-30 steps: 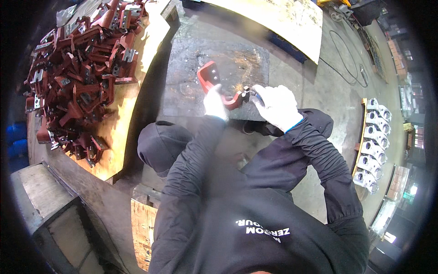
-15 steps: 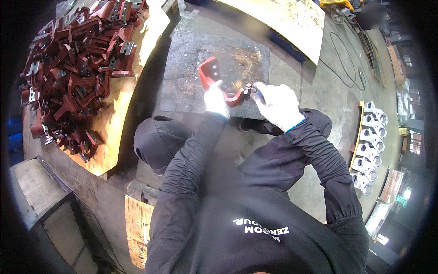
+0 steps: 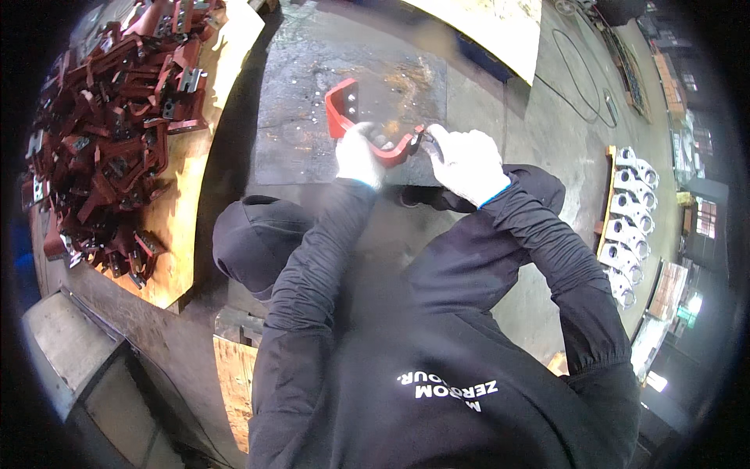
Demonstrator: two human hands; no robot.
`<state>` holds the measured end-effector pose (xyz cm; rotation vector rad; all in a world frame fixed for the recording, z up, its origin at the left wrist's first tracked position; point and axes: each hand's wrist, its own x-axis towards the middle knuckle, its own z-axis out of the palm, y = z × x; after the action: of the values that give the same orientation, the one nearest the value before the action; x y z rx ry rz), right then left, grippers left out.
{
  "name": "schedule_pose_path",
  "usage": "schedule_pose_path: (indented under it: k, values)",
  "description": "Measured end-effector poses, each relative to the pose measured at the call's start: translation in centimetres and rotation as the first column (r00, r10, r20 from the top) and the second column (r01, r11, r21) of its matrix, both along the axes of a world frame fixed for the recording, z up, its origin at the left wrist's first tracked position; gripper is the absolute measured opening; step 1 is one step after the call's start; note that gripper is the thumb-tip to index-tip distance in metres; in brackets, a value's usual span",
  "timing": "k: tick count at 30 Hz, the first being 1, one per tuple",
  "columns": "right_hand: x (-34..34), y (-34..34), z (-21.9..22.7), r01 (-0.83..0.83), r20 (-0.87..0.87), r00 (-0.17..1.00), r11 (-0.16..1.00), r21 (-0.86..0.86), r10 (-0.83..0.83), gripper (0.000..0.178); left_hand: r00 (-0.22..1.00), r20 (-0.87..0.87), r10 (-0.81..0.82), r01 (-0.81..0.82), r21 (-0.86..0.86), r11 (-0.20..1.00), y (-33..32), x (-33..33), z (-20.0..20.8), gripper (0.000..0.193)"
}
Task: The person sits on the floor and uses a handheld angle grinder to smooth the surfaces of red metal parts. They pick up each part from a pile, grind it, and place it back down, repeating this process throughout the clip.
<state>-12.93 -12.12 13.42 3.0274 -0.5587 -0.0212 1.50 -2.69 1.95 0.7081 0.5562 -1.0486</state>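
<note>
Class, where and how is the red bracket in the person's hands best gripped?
Probably by its narrow middle strip, from the near side, as the left hand does: the red bracket widens into a plate at its far-left end, and its other end sits by the right hand.

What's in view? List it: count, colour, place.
Curved red metal bracket: one, red, upper centre
Angular red metal brackets: many, red, heaped far left
Flat wooden board: one, light brown, under heap
Flat scuffed plate: one, dark grey, behind bracket
Flat pale board: one, cream, top
Ringed metal castings: several, silver, right
Thin looped cable: one, black, upper right
Boxy housing: one, grey, lower left
Gloved left hand: one, white, gripping bracket
Gloved right hand: one, white, by bracket's end
Sleeved arms: two, black, below
</note>
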Motion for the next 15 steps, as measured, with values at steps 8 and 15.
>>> schedule_pose_path:
  k: [8, 15]
  values:
    - [-0.7, 0.1, -1.9, 0.068, 0.049, 0.997, 0.997, -0.02, -0.067, 0.019, 0.999, -0.028, -0.034, 0.033, -0.038, 0.999, -0.5, 0.1, 0.0, 0.014]
    - [-1.1, -0.4, -2.6, 0.092, 0.027, 0.995, 0.996, -0.007, -0.092, 0.021, 0.999, -0.022, -0.044, 0.045, 0.025, 0.999, -1.5, -0.2, 0.8, 0.014]
